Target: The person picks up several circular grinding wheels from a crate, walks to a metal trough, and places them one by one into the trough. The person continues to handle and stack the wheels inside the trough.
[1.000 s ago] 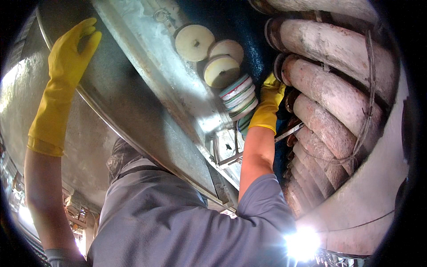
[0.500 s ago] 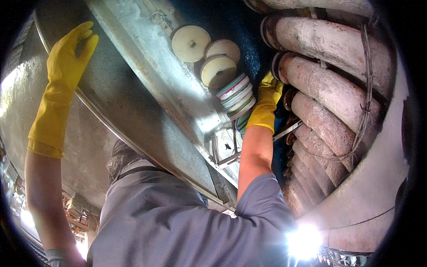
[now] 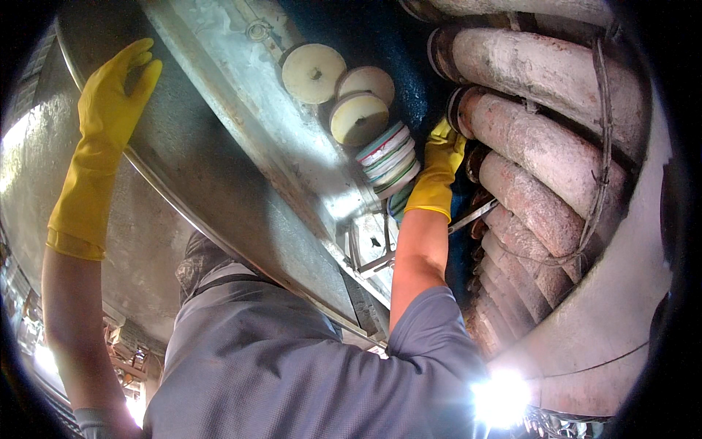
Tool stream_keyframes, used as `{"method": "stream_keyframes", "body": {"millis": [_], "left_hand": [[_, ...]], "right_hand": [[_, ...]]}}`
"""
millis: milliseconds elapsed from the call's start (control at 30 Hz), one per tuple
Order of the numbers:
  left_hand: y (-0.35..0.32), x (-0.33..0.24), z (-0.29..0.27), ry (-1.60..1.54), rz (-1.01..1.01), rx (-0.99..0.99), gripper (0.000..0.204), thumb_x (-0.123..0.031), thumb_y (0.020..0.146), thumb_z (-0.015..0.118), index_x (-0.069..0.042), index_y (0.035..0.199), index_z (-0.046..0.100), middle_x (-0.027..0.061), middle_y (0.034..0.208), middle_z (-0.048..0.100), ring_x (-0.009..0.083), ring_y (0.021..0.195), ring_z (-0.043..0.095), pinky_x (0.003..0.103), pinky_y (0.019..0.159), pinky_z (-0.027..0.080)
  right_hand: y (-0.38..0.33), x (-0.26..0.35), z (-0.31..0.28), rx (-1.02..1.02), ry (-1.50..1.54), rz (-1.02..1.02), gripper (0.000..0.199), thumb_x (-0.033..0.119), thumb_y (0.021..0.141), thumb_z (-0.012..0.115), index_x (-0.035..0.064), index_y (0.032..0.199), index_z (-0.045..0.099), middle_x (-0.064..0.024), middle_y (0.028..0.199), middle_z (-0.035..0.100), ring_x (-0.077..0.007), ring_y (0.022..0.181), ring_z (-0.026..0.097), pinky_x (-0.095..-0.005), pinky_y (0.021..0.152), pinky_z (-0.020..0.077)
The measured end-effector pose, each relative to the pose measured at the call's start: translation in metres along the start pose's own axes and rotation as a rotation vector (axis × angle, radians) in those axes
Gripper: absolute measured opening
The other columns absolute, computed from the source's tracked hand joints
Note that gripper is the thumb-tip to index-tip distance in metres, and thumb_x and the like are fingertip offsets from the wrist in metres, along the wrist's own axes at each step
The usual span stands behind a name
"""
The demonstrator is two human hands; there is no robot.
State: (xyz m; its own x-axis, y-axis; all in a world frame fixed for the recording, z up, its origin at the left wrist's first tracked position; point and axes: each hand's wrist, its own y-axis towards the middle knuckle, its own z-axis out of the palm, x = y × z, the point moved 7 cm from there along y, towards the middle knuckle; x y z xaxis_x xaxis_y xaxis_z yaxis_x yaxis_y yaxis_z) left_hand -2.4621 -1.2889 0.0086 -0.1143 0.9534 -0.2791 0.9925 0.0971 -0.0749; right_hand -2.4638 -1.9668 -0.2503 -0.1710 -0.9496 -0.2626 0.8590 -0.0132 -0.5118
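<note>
Reaching upward, the right hand [image 3: 439,157] in a yellow rubber glove sits just to the right of a stack of flat discs with coloured rims [image 3: 387,157], and every other place below is told from that stack. The glove touches, or very nearly touches, the stack's right side. Its fingertips are tucked into the dark gap behind, so I cannot tell whether they are curled, spread or pinching anything.

Up and to the left of the stack, three cream round discs [image 3: 313,72] are mounted close together on the grey metal. Directly right of the stack, beyond the glove, run thick, rough lagged pipes [image 3: 541,197], laid side by side, with a thin wire [image 3: 603,146] strung across them. Below and right of the stack, a narrow metal strip [image 3: 472,216] pokes out beside the bare forearm. Just below the stack sits a small metal bracket [image 3: 369,249].

Far to the left of the stack, the left hand [image 3: 117,88], also gloved in yellow, lies flat against the curved steel shell [image 3: 219,183], fingers straight and pressed together, the thumb slightly apart.

Well below the stack, a grey shirt [image 3: 292,366] fills the lower view, and a bright lamp glare [image 3: 501,395] burns to its right.
</note>
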Motion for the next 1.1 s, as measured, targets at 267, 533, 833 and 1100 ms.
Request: {"method": "stream_keyframes", "body": {"millis": [267, 533, 833, 1100], "left_hand": [[-0.012, 0.009, -0.010, 0.025, -0.015, -0.025, 0.042, -0.026, 0.099, 0.076, -0.012, 0.138, 0.070, 0.0113, 0.123, 0.078, 0.0220, 0.116, 0.074, 0.032, 0.100, 0.056], [-0.009, 0.013, -0.004, 0.028, 0.004, -0.058, 0.043, -0.040, 0.096, 0.077, -0.022, 0.135, 0.072, 0.0040, 0.119, 0.079, 0.0257, 0.113, 0.073, 0.039, 0.100, 0.056], [-0.005, 0.007, -0.002, -0.003, 0.015, -0.068, 0.043, -0.040, 0.096, 0.077, -0.023, 0.135, 0.072, 0.0033, 0.116, 0.079, 0.0256, 0.111, 0.074, 0.039, 0.098, 0.057], [-0.007, 0.011, -0.006, 0.046, 0.012, -0.060, 0.044, -0.041, 0.096, 0.076, -0.022, 0.135, 0.072, 0.0034, 0.118, 0.079, 0.0267, 0.112, 0.073, 0.039, 0.099, 0.056]], "right_hand": [[-0.002, -0.072, 0.016, -0.011, -0.531, -0.168, 0.050, 0.016, 0.109, 0.048, 0.0027, 0.157, 0.047, -0.0096, 0.166, 0.047, -0.0264, 0.151, 0.044, -0.0399, 0.126, 0.0365], [-0.011, -0.062, 0.015, 0.295, -0.353, 0.145, 0.058, 0.008, 0.103, 0.053, 0.0013, 0.160, 0.042, -0.0109, 0.167, 0.045, -0.0243, 0.153, 0.041, -0.0392, 0.129, 0.0281], [-0.011, -0.032, 0.015, 0.143, 0.487, 0.403, 0.055, 0.008, 0.104, 0.048, 0.0003, 0.158, 0.042, -0.0110, 0.166, 0.045, -0.0231, 0.152, 0.042, -0.0369, 0.127, 0.0327], [-0.031, -0.105, 0.042, 0.275, -0.166, 0.047, 0.063, 0.019, 0.100, 0.065, 0.0018, 0.157, 0.043, -0.0133, 0.160, 0.049, -0.0289, 0.146, 0.047, -0.0455, 0.126, 0.0345]]}}
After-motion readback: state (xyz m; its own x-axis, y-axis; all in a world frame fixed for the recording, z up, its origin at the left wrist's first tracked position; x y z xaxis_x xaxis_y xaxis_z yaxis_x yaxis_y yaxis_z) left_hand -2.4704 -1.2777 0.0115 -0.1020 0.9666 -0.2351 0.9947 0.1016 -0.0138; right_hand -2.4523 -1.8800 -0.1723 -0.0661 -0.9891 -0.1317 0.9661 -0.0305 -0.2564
